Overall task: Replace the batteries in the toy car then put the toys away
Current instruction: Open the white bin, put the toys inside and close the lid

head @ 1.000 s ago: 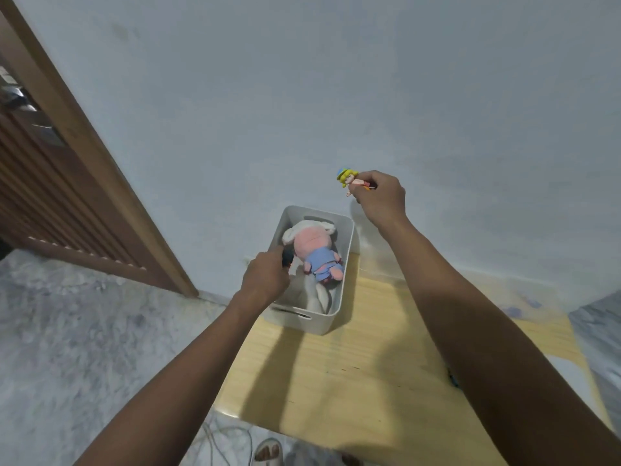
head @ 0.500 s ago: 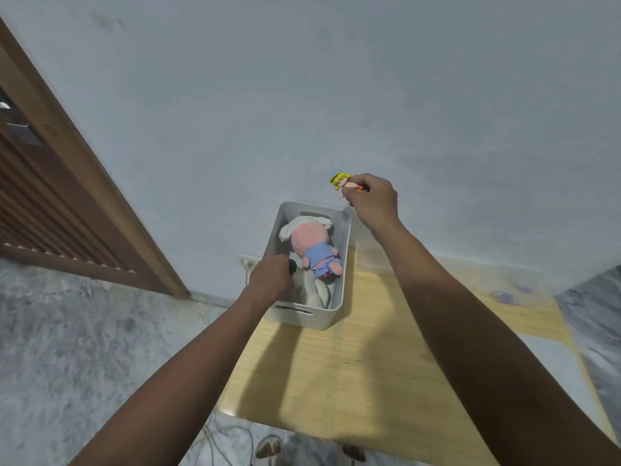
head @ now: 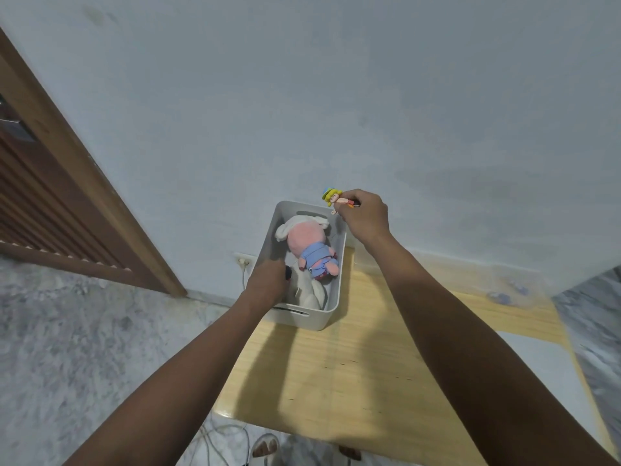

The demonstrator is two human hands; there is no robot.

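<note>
I see the bin [head: 337, 297], a pale grey plastic box, standing at the far left corner of the wooden table [head: 353, 375], close to the wall [head: 302, 95]. Inside it lies a pink plush doll [head: 307, 242] in a blue outfit with white ears, on top of something white [head: 311, 292] I cannot make out. My left hand [head: 267, 282] is down inside the near left part of the bin, fingers curled around a small dark object [head: 288, 272] with a bit of red on it; most of it is hidden, so I cannot tell whether it is the toy car. My right hand [head: 364, 218] hangs above the bin's far right corner, pinching a small figurine [head: 334, 197] with yellow hair and a blue hat, its head pointing left.

Beside the table's left edge a wall socket [head: 242, 261] holds a white plug. A brown wooden door [head: 50, 196] stands at the left. Cables [head: 215, 438] and a sandalled foot [head: 265, 447] show on the mottled grey floor [head: 84, 331] below.
</note>
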